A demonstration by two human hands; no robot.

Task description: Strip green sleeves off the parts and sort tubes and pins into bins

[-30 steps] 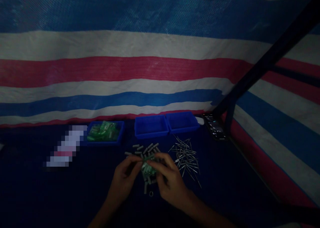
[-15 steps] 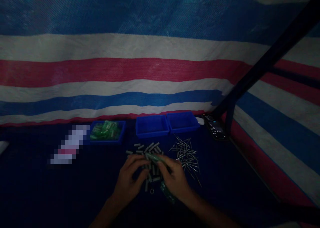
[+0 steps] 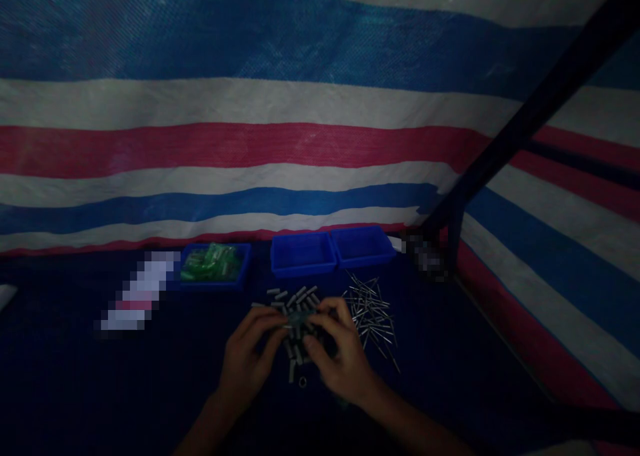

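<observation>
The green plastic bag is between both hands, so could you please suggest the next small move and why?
Perhaps lift the green plastic bag slightly: the left hand and right hand meet at it over the loose grey cylinders, and any opening is too dark to make out.

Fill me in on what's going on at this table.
A person's left hand and right hand have a small piece of greenish plastic between their fingers; it's too dim to tell each hand's exact grip. Short grey pieces lie scattered beneath, with thin metal rods heaped to the right. Further back, a blue tray holds green packets.
</observation>
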